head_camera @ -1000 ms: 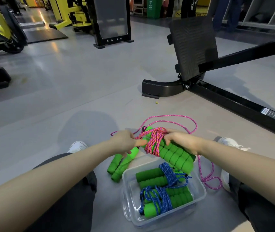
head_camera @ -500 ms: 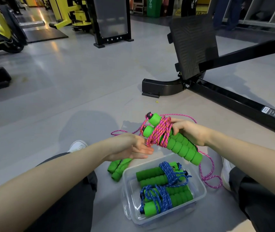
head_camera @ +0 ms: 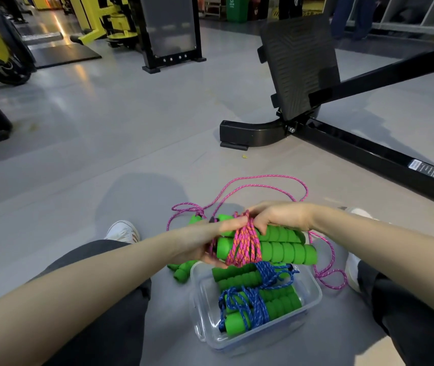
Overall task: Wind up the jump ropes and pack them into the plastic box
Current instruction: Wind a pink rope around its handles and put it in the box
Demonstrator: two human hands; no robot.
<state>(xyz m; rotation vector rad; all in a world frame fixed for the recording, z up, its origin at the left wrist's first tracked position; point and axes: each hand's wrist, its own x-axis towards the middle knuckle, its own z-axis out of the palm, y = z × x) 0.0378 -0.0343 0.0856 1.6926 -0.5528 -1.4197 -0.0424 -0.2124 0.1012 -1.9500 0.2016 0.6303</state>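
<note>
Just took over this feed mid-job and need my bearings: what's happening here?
A person sits on a gym floor packing jump ropes. The left hand and right hand both grip a pair of green handles bound with pink rope, held just above the clear plastic box. The box already holds blue-corded ropes. A loose pink length lies on the floor behind and to the right of the box, and spare handles lie on the floor at its left.
</note>
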